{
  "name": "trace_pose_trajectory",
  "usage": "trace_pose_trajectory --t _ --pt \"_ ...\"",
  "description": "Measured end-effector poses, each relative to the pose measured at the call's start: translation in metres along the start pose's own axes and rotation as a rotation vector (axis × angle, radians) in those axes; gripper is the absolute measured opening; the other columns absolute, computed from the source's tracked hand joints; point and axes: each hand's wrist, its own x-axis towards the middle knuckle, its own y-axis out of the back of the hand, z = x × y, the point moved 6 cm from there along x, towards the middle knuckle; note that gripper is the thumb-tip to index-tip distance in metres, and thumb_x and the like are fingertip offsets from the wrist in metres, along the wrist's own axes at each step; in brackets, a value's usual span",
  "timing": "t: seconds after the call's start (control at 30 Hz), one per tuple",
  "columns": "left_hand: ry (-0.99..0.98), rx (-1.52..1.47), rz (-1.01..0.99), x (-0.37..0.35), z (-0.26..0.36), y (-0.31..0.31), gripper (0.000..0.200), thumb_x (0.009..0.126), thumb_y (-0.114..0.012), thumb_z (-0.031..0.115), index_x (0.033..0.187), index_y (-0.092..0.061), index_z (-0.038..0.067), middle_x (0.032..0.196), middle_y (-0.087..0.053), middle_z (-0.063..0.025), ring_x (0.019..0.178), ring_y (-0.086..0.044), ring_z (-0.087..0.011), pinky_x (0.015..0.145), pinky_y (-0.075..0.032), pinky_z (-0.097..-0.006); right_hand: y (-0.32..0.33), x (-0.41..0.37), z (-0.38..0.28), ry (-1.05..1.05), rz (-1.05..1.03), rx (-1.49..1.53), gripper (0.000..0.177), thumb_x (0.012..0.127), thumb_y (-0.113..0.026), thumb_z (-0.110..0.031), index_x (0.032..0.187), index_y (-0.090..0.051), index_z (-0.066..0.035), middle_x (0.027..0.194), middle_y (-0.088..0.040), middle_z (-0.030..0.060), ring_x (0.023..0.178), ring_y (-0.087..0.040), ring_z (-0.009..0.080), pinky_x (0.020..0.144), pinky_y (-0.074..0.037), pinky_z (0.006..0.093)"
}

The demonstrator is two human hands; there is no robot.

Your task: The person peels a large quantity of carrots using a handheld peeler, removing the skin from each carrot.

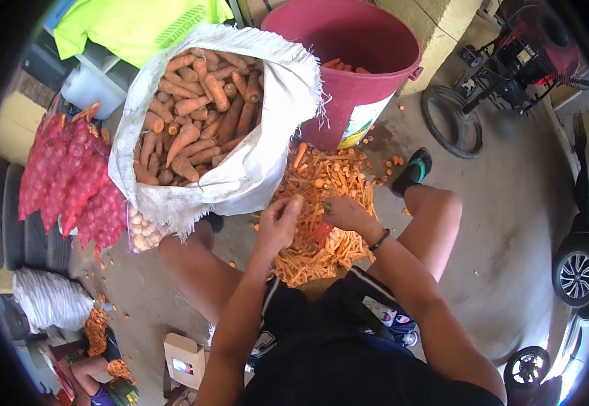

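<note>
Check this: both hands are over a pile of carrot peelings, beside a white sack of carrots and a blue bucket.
The bucket is dark red, not blue; the head view shows it. The left hand, right hand, carrot peelings and white sack of carrots are as stated.

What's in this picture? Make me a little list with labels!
left hand: holds a carrot
right hand: holds a small green tool
under the hands: peelings in a heap
sack: white, open, full of carrots
bucket: red, beside the sack
far left: red net bags
</note>
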Motion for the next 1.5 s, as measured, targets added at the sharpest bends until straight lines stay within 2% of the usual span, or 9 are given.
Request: trace_pose_trajectory --t 0.13,0.23,0.5,0.73,0.87,1.07,1.23,1.33,1.5 --pt "0.238 -0.473 -0.058 0.004 -0.023 0.013 0.042 0.105 -0.055 0.022 0.141 -0.052 0.002 0.129 -0.062 -0.0112 0.105 -0.065 -0.0155 0.085 -0.056 -0.0317 0.047 -0.016 -0.034 0.074 0.063 0.245 0.046 0.075 -0.086 -0.032 0.104 -0.067 -0.002 0.086 -0.067 0.0139 0.081 -0.066 0.0283 0.075 -0.053 0.0377" --pt "0.165 -0.568 -0.146 0.005 -0.014 0.001 0.043 0.107 -0.049 0.017 0.148 -0.045 0.004 0.138 -0.057 -0.0121 0.116 -0.063 -0.0202 0.094 -0.056 -0.0348 0.054 -0.025 -0.056 0.185 0.171 0.399 0.050 0.070 -0.092 -0.028 0.104 -0.066 -0.002 0.088 -0.065 0.0105 0.079 -0.063 0.0228 0.074 -0.052 0.0351" --pt "0.289 -0.508 -0.206 -0.012 -0.006 -0.013 0.041 0.109 -0.043 0.016 0.147 -0.046 0.004 0.135 -0.061 -0.0109 0.114 -0.064 -0.0182 0.094 -0.056 -0.0332 0.060 -0.029 -0.073 0.425 0.371 0.275 0.047 0.069 -0.091 -0.019 0.105 -0.066 -0.002 0.092 -0.064 0.0122 0.078 -0.063 0.0266 0.072 -0.052 0.0367" --pt "0.267 -0.449 -0.244 -0.020 0.004 -0.010 0.044 0.108 -0.044 0.021 0.149 -0.043 0.005 0.120 -0.065 -0.0098 0.096 -0.069 -0.0168 0.078 -0.060 -0.0322 0.099 -0.020 -0.030 0.143 0.663 0.199 0.047 0.070 -0.091 -0.021 0.107 -0.066 -0.004 0.097 -0.067 0.0136 0.081 -0.067 0.0294 0.073 -0.055 0.0394" --pt "0.257 -0.545 -0.138 -0.011 0.000 -0.005 0.044 0.108 -0.045 0.021 0.149 -0.044 0.006 0.117 -0.066 -0.0093 0.094 -0.068 -0.0166 0.079 -0.059 -0.0314 0.063 -0.035 -0.068 0.321 0.399 0.395 0.045 0.069 -0.092 -0.019 0.104 -0.067 -0.004 0.095 -0.066 0.0109 0.081 -0.065 0.0254 0.073 -0.053 0.0354" --pt "0.285 -0.510 -0.113 -0.018 -0.002 -0.011 0.043 0.108 -0.047 0.023 0.148 -0.046 0.005 0.121 -0.064 -0.0101 0.092 -0.067 -0.0176 0.079 -0.058 -0.0324 0.062 -0.030 -0.069 0.397 0.421 0.214 0.048 0.068 -0.091 -0.021 0.105 -0.066 -0.005 0.097 -0.067 0.0106 0.083 -0.068 0.0275 0.073 -0.056 0.0380" --pt "0.262 -0.538 -0.343 -0.018 -0.007 -0.004 0.043 0.108 -0.048 0.023 0.147 -0.047 0.004 0.124 -0.063 -0.0090 0.095 -0.067 -0.0190 0.079 -0.059 -0.0326 0.106 -0.015 -0.015 0.042 0.617 0.292 0.049 0.070 -0.091 -0.022 0.107 -0.065 -0.002 0.094 -0.067 0.0123 0.082 -0.068 0.0277 0.072 -0.056 0.0366" --pt "0.200 -0.557 -0.157 -0.009 0.005 -0.007 0.042 0.108 -0.048 0.022 0.146 -0.047 0.003 0.120 -0.065 -0.0093 0.097 -0.067 -0.0199 0.078 -0.059 -0.0334 0.072 -0.030 -0.061 0.391 0.508 0.389 0.041 0.071 -0.091 -0.017 0.100 -0.065 -0.003 0.086 -0.064 0.0092 0.074 -0.063 0.0247 0.069 -0.053 0.0364" --pt "0.228 -0.485 -0.113 -0.016 0.002 -0.012 0.043 0.106 -0.052 0.021 0.146 -0.050 0.005 0.115 -0.067 -0.0079 0.096 -0.068 -0.0185 0.076 -0.059 -0.0334 0.060 -0.034 -0.073 0.388 0.463 0.254 0.042 0.070 -0.091 -0.019 0.101 -0.065 -0.004 0.088 -0.064 0.0095 0.078 -0.065 0.0246 0.070 -0.053 0.0367"
